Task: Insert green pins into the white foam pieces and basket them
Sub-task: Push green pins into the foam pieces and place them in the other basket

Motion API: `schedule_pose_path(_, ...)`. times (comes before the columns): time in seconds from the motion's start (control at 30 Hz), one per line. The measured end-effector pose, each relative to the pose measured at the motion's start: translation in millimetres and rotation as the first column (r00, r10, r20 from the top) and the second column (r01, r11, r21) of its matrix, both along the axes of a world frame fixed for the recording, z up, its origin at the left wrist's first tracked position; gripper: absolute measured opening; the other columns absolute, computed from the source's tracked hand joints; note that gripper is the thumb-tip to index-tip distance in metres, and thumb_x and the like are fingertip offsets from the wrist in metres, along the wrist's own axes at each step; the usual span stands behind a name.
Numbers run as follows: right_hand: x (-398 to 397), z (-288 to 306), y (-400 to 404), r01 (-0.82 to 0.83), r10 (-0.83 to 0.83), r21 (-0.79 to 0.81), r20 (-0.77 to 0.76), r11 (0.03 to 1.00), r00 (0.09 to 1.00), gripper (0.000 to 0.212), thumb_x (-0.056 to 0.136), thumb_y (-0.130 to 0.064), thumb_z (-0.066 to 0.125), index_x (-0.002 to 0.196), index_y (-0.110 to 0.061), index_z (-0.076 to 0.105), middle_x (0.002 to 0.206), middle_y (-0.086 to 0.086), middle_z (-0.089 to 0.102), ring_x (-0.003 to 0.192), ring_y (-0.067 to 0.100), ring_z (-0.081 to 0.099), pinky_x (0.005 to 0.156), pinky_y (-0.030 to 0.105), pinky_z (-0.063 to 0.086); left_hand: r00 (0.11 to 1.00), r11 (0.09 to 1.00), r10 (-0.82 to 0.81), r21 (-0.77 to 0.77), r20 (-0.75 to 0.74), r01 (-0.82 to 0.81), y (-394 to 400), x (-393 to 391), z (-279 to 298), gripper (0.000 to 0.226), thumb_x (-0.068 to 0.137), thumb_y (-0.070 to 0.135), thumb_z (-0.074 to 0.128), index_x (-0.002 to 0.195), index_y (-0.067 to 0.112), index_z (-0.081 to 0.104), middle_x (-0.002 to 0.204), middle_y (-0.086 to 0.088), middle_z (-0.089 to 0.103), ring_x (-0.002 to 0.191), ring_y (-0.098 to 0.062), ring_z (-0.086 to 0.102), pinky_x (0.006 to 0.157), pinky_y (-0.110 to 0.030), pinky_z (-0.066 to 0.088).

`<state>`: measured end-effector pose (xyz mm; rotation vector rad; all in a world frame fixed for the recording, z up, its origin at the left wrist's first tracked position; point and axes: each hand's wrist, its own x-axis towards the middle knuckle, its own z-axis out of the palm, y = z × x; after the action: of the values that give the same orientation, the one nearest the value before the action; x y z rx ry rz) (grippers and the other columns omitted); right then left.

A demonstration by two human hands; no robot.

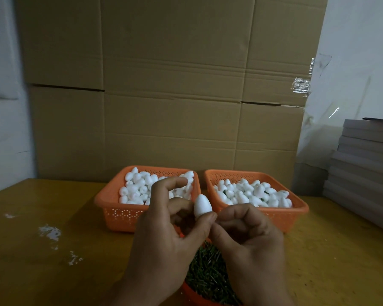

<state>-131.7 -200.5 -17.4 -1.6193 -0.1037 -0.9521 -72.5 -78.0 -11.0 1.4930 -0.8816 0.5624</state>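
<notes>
Nearest to us we note an orange tray (187, 292) of green pins (208, 274), partly covered by both hands. Above it, the left hand (164, 235) pinches an egg-shaped white foam piece (202, 205) between thumb and curled fingers, pointed end up, index finger raised. The right hand (248, 237) sits just beside it, fingers curled, thumb tip close to the base of the foam piece; we cannot tell whether it holds a pin. Both hands are above a yellow-brown table (53, 272) bearing white flecks (50, 233). Beyond stand two orange perforated baskets, side by side: the left basket (117, 215) holds plain foam pieces, while the right basket (292, 215) holds foam pieces with green showing among them. Behind rise stacked cardboard cartons (170, 85); grey boards (363, 160) are piled at far right.
</notes>
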Motion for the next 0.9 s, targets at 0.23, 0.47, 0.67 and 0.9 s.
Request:
schedule_pose_path(0.23,3,-3,6,-0.023,0.019,0.071,0.050,0.997,0.999,0.015,0.064,-0.021,0.081,0.073,-0.025,0.070,0.068,0.009,0.075,0.063,0.023,0.073,0.060,0.025,0.058,0.993,0.996,0.058,0.060,0.100,-0.064,1,4,-1,0.063,0.084,0.026,0.077,0.127,0.045,0.036,0.074,0.013,0.069,0.066,-0.008,0.067,0.055,-0.014,0.049)
schedule_pose_path(0.47,5,-8,3,-0.053,0.050,0.112,0.028,0.992,0.998,0.019,0.062,-0.025,0.083,0.071,-0.018,0.067,0.071,0.014,0.074,0.068,0.037,0.072,0.062,0.035,0.058,0.998,0.988,0.031,0.152,0.058,-0.040,3,8,-6,0.027,0.083,0.051,0.058,0.107,0.044,0.048,0.079,0.012,0.066,0.069,-0.011,0.064,0.053,-0.017,0.047)
schedule_pose_path(0.67,6,-10,4,-0.058,0.054,0.161,0.032,0.985,0.998,0.020,0.060,-0.021,0.082,0.066,-0.015,0.064,0.070,0.017,0.073,0.066,0.040,0.069,0.064,0.041,0.056,0.997,0.987,0.006,0.158,0.074,-0.018,3,10,-6,0.020,0.088,0.050,0.059,0.106,0.043,0.054,0.087,0.016,0.069,0.079,-0.006,0.067,0.059,-0.010,0.047)
schedule_pose_path(0.9,18,5,-22,0.021,-0.027,0.177,0.033,0.984,0.999,0.017,0.064,-0.012,0.081,0.068,-0.013,0.064,0.077,0.009,0.077,0.068,0.017,0.074,0.062,0.022,0.058,0.998,0.985,-0.058,0.162,-0.016,0.060,0,12,-18,0.063,0.092,0.065,0.046,0.149,0.045,0.025,0.086,0.016,0.066,0.079,-0.005,0.066,0.070,-0.012,0.044)
